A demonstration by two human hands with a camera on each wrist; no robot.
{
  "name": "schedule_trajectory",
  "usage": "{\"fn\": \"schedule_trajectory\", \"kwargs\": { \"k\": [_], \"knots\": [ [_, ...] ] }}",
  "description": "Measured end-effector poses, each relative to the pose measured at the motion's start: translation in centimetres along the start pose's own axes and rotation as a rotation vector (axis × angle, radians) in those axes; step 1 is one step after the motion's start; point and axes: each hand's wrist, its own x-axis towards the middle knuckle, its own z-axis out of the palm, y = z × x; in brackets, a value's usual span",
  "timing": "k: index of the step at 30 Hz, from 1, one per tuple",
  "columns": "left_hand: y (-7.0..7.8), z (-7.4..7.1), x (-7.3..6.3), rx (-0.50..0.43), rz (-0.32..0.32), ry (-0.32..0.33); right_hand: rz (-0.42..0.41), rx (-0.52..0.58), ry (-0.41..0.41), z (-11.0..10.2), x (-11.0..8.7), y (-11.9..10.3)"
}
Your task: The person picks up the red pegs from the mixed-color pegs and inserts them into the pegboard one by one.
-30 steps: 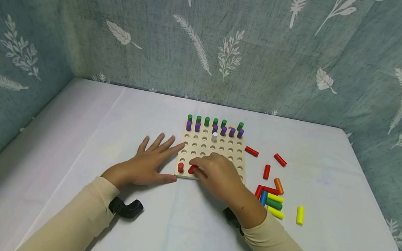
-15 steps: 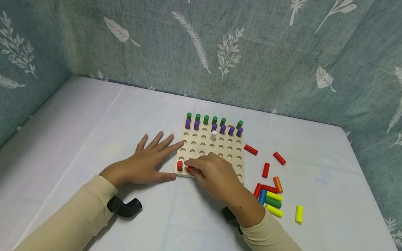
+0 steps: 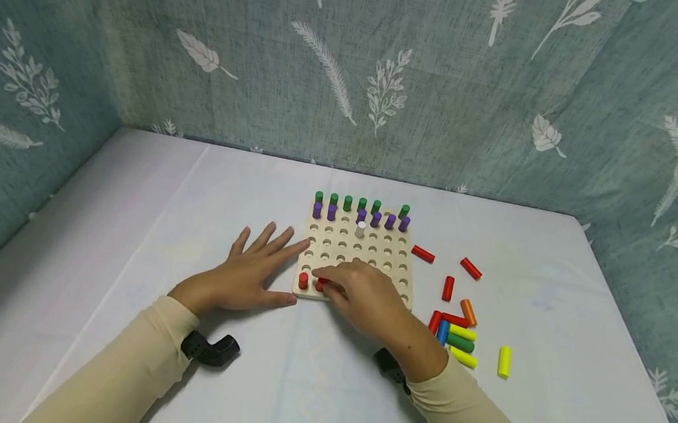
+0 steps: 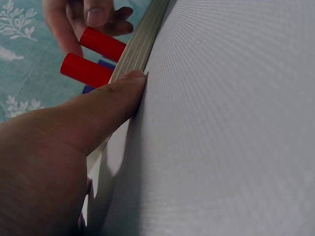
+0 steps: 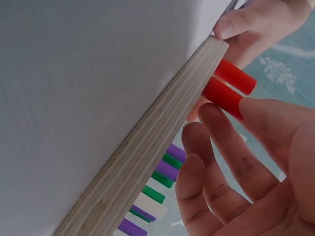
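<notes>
A square wooden pegboard [image 3: 335, 236] lies on the white cloth. My right hand [image 3: 365, 293] pinches a red peg [image 5: 221, 98] between thumb and index finger; the peg stands upright in the near row. Its other fingers curl loosely below. Beside that peg, another red peg [image 3: 303, 280] stands in the near left corner. My left hand [image 3: 244, 274] rests flat with spread fingers, its thumb and index fingertips at the board's left edge. Green pegs [image 3: 347, 203] line the far row, purple pegs [image 3: 376, 219] the row before it, and one white peg [image 3: 360, 229] stands nearer.
Right of the board lie several loose red pegs [image 3: 448, 288], an orange peg [image 3: 468, 312], a blue peg [image 3: 442, 332], a green peg [image 3: 460, 342] and yellow pegs [image 3: 504, 362]. A leaf-patterned curtain [image 3: 443, 100] hangs behind the table.
The red peg in my right hand leaned one second ago and now stands upright in the board. My left hand has stayed in place.
</notes>
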Motion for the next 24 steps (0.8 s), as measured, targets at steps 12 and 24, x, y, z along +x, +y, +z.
{"fn": "schedule_trajectory", "kwargs": {
  "k": [12,24],
  "knots": [
    [0.0,-0.2,0.0,-0.015,-0.008,-0.004,0.055,0.032,0.064,-1.8,-0.2,0.5],
    [-0.1,-0.1,-0.1,-0.012,-0.009,0.003,0.122,0.041,0.149,-3.3,-0.4,2.2]
  ]
}}
